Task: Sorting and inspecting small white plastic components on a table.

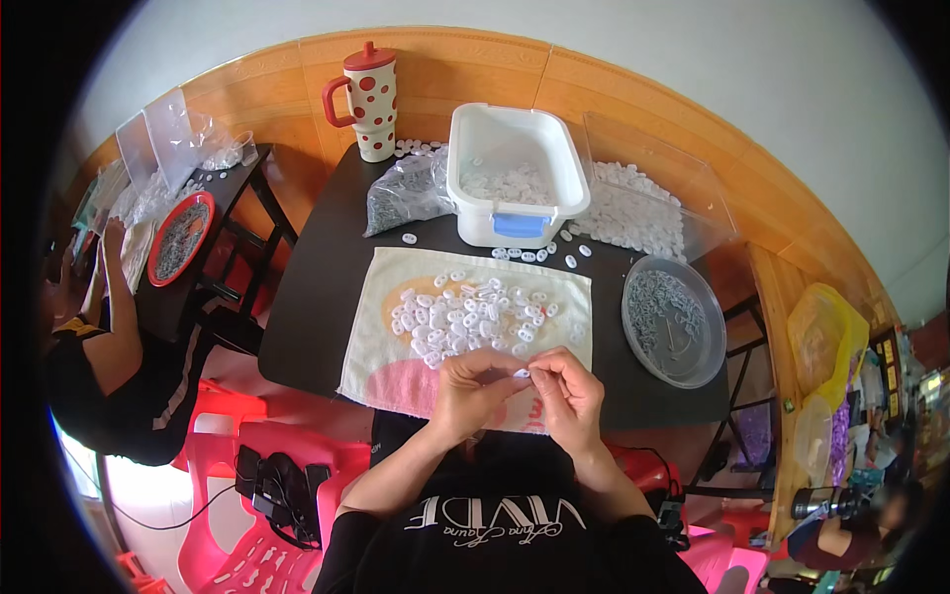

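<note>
Black shirt (475, 549) nearest; left hand (469, 392) and right hand (570, 398) narrowly pinch one small white piece (522, 373); slack grip could drop it among lookalikes (445, 322) on towel (368, 322).

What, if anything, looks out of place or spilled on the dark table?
Several white oval pieces lie loose on the tabletop between the white tub and the towel, outside both, so they look stray, perhaps spilled.

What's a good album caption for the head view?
Left grip and right grip meet at a white oval piece above a towel piled with more.
</note>
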### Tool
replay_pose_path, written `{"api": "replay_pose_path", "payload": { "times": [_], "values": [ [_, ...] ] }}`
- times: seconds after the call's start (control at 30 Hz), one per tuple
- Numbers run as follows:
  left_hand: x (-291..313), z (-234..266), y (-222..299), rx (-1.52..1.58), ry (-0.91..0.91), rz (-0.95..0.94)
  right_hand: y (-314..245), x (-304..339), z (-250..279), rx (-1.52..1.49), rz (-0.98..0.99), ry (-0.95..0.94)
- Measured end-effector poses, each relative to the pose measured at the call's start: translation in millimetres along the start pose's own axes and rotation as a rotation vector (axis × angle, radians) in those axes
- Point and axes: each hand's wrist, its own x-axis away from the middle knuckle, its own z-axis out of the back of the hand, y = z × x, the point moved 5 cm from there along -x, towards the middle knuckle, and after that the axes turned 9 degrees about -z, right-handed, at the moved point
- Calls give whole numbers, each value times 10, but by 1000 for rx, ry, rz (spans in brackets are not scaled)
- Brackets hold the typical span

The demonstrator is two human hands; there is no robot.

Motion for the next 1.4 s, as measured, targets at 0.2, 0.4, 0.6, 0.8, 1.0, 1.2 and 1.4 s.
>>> {"api": "replay_pose_path", "payload": {
  "times": [0.2,0.4,0.6,0.8,1.0,1.2,1.4],
  "values": [
    [-48,119,-50,133,58,-127,-92,-19,-58,-38,38,84],
    [29,180,-184,552,137,52,-47,25,-119,62,84,95],
    [118,103,-146,515,197,156,-107,-2,-154,154,132,102],
    [140,86,-101,459,130,50,-161,8,-179,221,193,117],
    [145,80,-54,391,118,5,-204,8,-183,260,223,131],
    [139,49,0,363,120,-35,-220,6,-175,321,250,114],
    [170,56,-34,284,123,-48,-270,-11,-206,441,340,91]
  ]
}}
